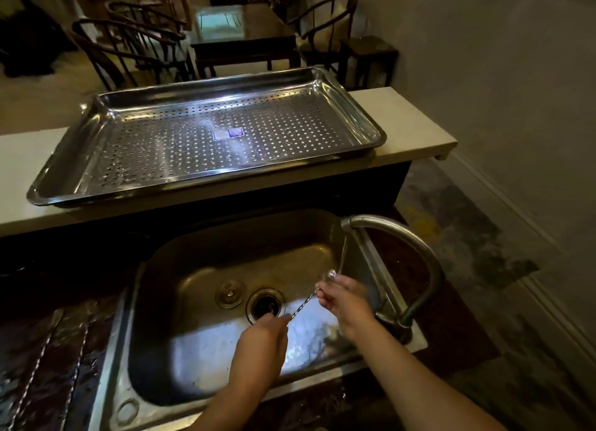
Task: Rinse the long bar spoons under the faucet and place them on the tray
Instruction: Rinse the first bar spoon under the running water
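Rinsing a spoon (304,303) over the sink (206,350), we grip it with both hands.

Our left hand (263,343) has its fingers closed on the spoon's lower end, and our right hand (343,298) pinches the upper end, whose shiny tip pokes out at 12 o'clock of the fingers. The twisted stem runs slanted between the two hands, just right of the drain (266,305). A thin stream falls from the faucet (403,237) onto the spoon's top end. At 12 o'clock of the sink, the perforated tray (206,140) sits on the pale ledge (409,124) with only a small sticker in it. At 9 o'clock, two more spoons (51,363) lie on the wet dark desk (48,301).
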Motion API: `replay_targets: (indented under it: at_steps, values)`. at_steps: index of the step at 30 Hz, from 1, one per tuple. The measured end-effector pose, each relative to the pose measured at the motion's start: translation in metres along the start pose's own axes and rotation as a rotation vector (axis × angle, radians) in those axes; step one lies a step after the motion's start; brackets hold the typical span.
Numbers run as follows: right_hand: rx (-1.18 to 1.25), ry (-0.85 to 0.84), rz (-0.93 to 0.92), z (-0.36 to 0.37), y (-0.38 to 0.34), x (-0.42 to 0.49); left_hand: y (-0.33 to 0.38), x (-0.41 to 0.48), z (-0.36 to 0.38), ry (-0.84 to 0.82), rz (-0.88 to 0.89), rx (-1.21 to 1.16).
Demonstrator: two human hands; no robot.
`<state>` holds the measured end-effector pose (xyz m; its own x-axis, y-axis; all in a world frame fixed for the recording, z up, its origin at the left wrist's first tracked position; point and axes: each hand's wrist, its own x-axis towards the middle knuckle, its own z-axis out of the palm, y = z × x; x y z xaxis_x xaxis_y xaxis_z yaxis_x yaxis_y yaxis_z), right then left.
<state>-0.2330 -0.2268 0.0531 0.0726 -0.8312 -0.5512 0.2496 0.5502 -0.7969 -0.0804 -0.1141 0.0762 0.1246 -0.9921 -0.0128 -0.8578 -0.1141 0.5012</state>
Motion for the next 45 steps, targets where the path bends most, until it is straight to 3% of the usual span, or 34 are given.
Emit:
replay_targets:
  at_steps: [4, 13, 17, 22, 35, 40, 45]
  values:
    - [0.106, 0.092, 0.011, -0.004, 0.003, 0.004, 0.002, -0.001, 0.003, -0.013, 0.027, 0.047]
    - [0.113, 0.142, -0.016, 0.000, 0.011, 0.003, -0.012, -0.005, 0.000, -0.019, 0.079, 0.024]
    - [0.092, 0.087, -0.016, 0.002, 0.014, 0.003, -0.017, -0.003, -0.003, -0.020, 0.095, 0.014]
    - [0.066, 0.163, -0.048, 0.002, 0.010, 0.008, -0.024, 0.000, -0.002, -0.004, 0.141, -0.045]
    - [0.207, -0.045, -0.010, -0.001, 0.004, 0.009, -0.030, 0.018, 0.010, -0.046, -0.051, -0.327]
    - [0.055, 0.093, -0.035, 0.000, 0.002, 0.012, -0.032, 0.019, 0.013, -0.029, -0.050, -0.337]
    - [0.210, -0.096, 0.000, 0.000, 0.000, 0.009, -0.031, 0.022, 0.014, -0.066, -0.135, -0.438]
